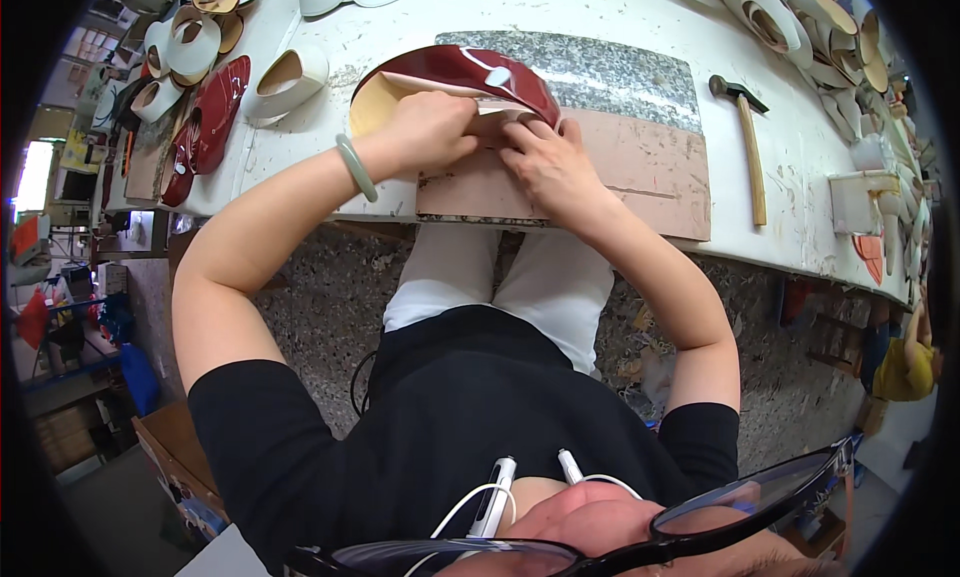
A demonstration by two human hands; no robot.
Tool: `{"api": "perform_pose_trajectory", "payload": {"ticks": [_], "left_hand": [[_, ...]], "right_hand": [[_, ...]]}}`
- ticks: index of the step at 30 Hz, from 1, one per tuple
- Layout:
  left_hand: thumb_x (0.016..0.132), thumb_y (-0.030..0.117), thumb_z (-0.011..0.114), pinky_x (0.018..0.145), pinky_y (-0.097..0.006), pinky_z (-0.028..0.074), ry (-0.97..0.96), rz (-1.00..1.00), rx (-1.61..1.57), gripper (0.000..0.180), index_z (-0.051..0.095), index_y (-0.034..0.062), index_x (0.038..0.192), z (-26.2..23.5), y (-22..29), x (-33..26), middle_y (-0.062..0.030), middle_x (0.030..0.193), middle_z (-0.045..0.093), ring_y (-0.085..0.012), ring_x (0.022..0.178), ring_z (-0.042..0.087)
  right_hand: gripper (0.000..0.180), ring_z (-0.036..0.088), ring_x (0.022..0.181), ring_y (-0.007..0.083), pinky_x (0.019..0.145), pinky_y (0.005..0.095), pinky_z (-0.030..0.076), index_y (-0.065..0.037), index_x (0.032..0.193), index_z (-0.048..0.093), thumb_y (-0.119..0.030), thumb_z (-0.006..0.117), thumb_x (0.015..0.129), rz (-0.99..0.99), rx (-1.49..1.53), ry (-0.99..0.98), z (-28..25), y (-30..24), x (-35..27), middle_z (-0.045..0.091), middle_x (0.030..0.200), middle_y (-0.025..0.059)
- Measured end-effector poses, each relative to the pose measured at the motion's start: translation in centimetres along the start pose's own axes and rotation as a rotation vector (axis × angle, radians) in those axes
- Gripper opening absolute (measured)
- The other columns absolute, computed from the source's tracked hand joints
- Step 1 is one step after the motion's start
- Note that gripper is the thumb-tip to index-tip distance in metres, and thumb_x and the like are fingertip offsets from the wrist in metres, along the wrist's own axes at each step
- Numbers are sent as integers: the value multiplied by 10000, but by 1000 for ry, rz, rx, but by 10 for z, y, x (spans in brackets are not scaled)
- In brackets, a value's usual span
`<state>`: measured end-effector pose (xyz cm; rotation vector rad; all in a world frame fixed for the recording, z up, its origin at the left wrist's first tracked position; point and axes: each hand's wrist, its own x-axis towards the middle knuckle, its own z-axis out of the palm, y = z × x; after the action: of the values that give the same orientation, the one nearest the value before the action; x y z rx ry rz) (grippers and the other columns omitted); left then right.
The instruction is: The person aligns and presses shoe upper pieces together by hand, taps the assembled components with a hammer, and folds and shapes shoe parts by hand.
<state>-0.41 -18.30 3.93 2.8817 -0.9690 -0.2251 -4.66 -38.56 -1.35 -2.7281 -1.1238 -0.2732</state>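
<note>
A glossy dark red shoe upper with a pale beige lining lies in front of me, its far side standing up and bearing a small white oval spot. My left hand, below a pale green bangle, reaches over the lining with fingers curled at the upper's near edge. My right hand is bent over the same edge a little to the right, fingertips pressed on it. The edge between both hands is partly hidden by the fingers. Underneath is a pinkish-brown work board, with a mottled grey slab along its far side.
A hammer with a wooden handle lies right of the board. More dark red uppers and a white upper are to the left. Pale shoe parts crowd the far right, near a white box. Another person is at far right.
</note>
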Motion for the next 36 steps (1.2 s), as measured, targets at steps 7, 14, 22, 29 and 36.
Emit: {"api": "perform_pose_trajectory", "payload": {"ticks": [7,14,22,29,36], "left_hand": [[794,133,557,744,-464,510,-55,-24,2,188,603,-47,822,1,-2,1,-222,800,645,-370,790,643],[778,125,563,716,-370,453,106,204,326,105,613,34,768,8,4,-8,-116,770,668,-256,734,651],[753,186,590,707,-382,446,98,55,198,160,624,35,713,8,1,-9,-127,692,652,-278,677,636],[740,214,643,705,-457,534,-74,-240,27,211,657,7,779,-6,-3,-18,-199,772,661,-349,782,662],[718,204,648,733,-447,534,-111,-301,-97,259,648,-45,787,-8,-10,-13,-238,783,649,-370,785,655]], "right_hand": [[321,485,1112,169,840,365,375,-126,1110,626,-119,519,807,9,92,-46,1,9,-5,523,1181,17],[305,482,1117,181,838,367,390,-132,1067,633,-129,545,775,20,-36,-44,3,-9,3,524,1143,50],[213,519,1041,175,791,389,400,-99,970,647,-132,550,784,3,91,-6,-1,-7,14,531,1049,26],[171,517,1064,197,845,377,394,-93,895,664,-117,542,778,-46,170,53,18,-7,19,531,1148,53],[176,496,1085,200,855,362,393,-83,907,655,-121,546,773,-60,65,-25,9,-19,30,532,1138,58]]}}
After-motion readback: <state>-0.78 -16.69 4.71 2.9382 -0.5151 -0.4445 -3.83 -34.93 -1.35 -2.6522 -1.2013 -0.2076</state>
